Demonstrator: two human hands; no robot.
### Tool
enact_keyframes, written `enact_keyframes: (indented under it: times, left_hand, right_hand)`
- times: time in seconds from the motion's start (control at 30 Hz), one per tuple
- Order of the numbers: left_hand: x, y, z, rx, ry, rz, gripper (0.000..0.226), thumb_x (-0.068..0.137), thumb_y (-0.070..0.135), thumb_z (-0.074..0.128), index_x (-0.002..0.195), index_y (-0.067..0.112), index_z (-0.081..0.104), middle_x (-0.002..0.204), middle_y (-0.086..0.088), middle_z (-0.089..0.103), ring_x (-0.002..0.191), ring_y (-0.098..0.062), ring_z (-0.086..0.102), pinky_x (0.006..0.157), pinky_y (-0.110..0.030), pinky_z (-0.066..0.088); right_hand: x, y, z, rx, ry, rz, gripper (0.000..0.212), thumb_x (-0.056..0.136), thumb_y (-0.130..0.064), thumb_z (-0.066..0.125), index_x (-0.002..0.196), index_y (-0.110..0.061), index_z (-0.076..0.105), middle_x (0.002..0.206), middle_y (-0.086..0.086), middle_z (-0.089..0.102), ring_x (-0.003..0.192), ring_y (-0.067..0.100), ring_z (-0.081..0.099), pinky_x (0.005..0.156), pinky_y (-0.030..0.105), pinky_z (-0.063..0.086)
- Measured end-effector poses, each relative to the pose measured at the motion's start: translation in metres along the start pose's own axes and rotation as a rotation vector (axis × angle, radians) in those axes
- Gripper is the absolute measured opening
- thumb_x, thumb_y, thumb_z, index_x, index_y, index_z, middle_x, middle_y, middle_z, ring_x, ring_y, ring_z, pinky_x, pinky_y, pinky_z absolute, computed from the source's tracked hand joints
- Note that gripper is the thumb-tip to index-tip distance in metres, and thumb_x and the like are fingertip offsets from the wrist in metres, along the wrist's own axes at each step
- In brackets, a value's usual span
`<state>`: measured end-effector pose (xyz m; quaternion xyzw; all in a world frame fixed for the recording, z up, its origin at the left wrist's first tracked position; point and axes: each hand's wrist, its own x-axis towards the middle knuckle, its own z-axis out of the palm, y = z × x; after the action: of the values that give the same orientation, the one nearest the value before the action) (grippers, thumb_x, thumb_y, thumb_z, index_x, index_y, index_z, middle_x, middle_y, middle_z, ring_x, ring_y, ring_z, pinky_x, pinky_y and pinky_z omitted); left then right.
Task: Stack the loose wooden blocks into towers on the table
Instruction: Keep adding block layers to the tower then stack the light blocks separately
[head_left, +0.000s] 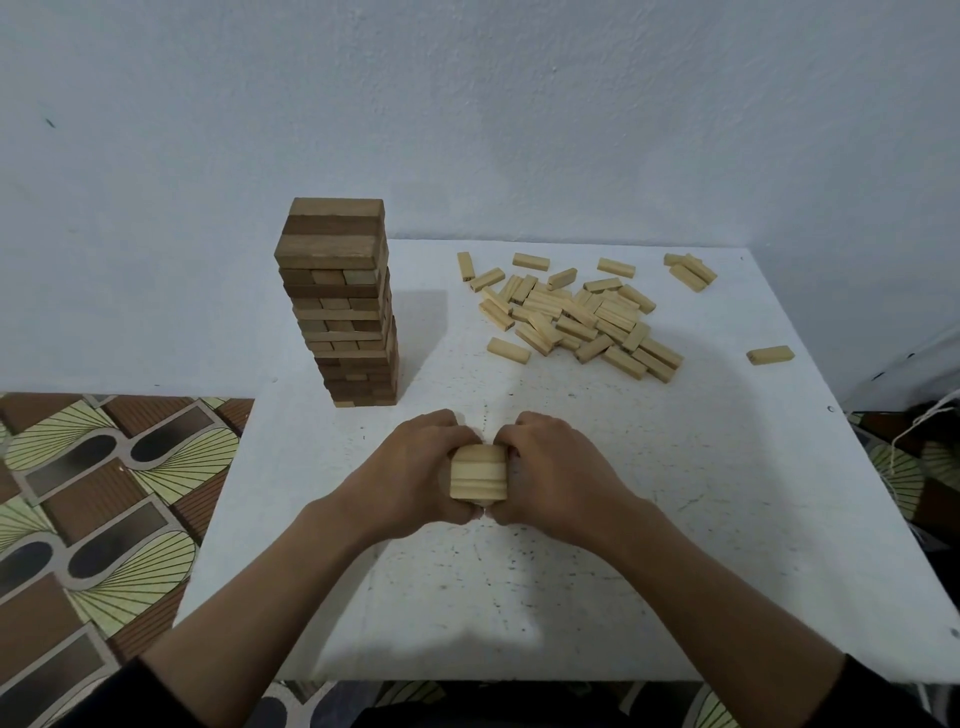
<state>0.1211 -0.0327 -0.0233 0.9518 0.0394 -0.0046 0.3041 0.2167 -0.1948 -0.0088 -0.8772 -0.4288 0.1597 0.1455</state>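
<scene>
A small set of pale wooden blocks (478, 472) sits side by side on the white table (675, 519), near its middle front. My left hand (410, 467) grips the set from the left and my right hand (556, 473) grips it from the right, fingers curled round its ends. A tall tower of darker and lighter blocks (337, 301) stands at the table's back left. A heap of loose pale blocks (576, 317) lies at the back right.
Stray blocks lie apart from the heap: one at the right (770, 355), a few at the back right corner (691, 271). A plain wall rises behind the table. Patterned floor (93, 499) shows to the left, below the table's edge.
</scene>
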Motion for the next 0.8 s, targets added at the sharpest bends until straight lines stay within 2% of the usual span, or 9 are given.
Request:
enact_keyframes:
  times: [0.23,0.37,0.43,0.5,0.6,0.67,0.7,0.73,0.8]
  left_hand:
    - [-0.004,-0.009,0.006,-0.028,0.032,0.02,0.079,0.061,0.04,0.093,0.131,0.025,0.06,0.113,0.011,0.06,0.099,-0.006,0.055,0.081,-0.021,0.047]
    - [-0.013,-0.012,0.011,-0.06,0.083,0.017,0.085,0.065,0.038,0.093,0.139,0.021,0.054,0.114,0.015,0.054,0.1,-0.003,0.052,0.081,-0.007,0.04]
    - [-0.019,-0.012,0.013,-0.073,0.096,-0.001,0.09,0.068,0.039,0.092,0.144,0.019,0.048,0.118,0.014,0.053,0.104,-0.004,0.051,0.085,-0.008,0.042]
    - [-0.025,-0.011,0.013,-0.088,0.109,-0.033,0.095,0.07,0.041,0.09,0.149,0.02,0.042,0.123,0.013,0.051,0.11,-0.005,0.049,0.092,-0.016,0.046]
    - [-0.038,-0.007,0.017,-0.105,0.143,-0.112,0.097,0.076,0.046,0.085,0.154,0.025,0.032,0.14,0.018,0.044,0.122,0.001,0.041,0.104,-0.018,0.041]
    - [-0.049,-0.002,0.023,-0.096,0.152,-0.152,0.096,0.082,0.054,0.076,0.157,0.03,0.022,0.148,0.026,0.029,0.132,0.008,0.027,0.11,-0.014,0.027]
    - [-0.054,0.002,0.028,-0.082,0.15,-0.155,0.095,0.085,0.059,0.07,0.158,0.032,0.016,0.151,0.029,0.02,0.136,0.012,0.017,0.111,-0.012,0.018]
    - [-0.059,0.005,0.033,-0.058,0.142,-0.151,0.095,0.088,0.064,0.062,0.159,0.034,0.008,0.155,0.03,0.01,0.141,0.014,0.006,0.112,-0.012,0.01]
    - [-0.064,0.009,0.044,0.019,0.131,-0.14,0.09,0.094,0.073,0.042,0.16,0.033,-0.004,0.162,0.025,-0.007,0.147,0.01,-0.014,0.116,-0.02,-0.001]
  right_hand:
    - [-0.005,0.003,0.003,0.012,0.023,0.009,0.052,0.068,-0.046,0.082,0.109,-0.022,0.063,0.098,-0.006,0.056,0.086,0.012,0.053,0.072,0.03,0.051]
    - [-0.011,0.009,0.009,0.065,0.041,0.011,0.062,0.069,-0.049,0.081,0.12,-0.023,0.06,0.106,-0.009,0.053,0.095,0.009,0.049,0.08,0.029,0.049]
    - [-0.017,0.013,0.012,0.111,0.061,0.012,0.073,0.069,-0.051,0.082,0.131,-0.022,0.054,0.116,-0.01,0.05,0.102,0.008,0.047,0.087,0.029,0.049]
    - [-0.025,0.018,0.015,0.183,0.071,0.024,0.088,0.073,-0.052,0.081,0.146,-0.021,0.042,0.131,-0.013,0.042,0.115,0.004,0.041,0.097,0.026,0.045]
    - [-0.041,0.023,0.024,0.377,0.069,0.064,0.095,0.081,-0.058,0.074,0.157,-0.03,0.023,0.145,-0.021,0.027,0.132,-0.002,0.029,0.107,0.018,0.031]
    - [-0.051,0.024,0.031,0.453,0.033,0.094,0.092,0.087,-0.066,0.061,0.159,-0.037,0.01,0.158,-0.024,0.014,0.149,0.003,0.01,0.119,0.028,0.018]
    - [-0.056,0.024,0.034,0.439,0.002,0.096,0.091,0.09,-0.071,0.051,0.159,-0.04,0.0,0.163,-0.026,0.001,0.151,0.003,-0.01,0.121,0.032,0.005]
    - [-0.059,0.022,0.036,0.391,-0.018,0.077,0.089,0.092,-0.074,0.041,0.158,-0.04,-0.009,0.162,-0.027,-0.012,0.147,0.0,-0.026,0.118,0.03,-0.01]
    - [-0.061,0.019,0.038,0.26,-0.005,0.002,0.084,0.094,-0.075,0.018,0.155,-0.032,-0.019,0.16,-0.023,-0.023,0.139,-0.007,-0.036,0.114,0.024,-0.025]
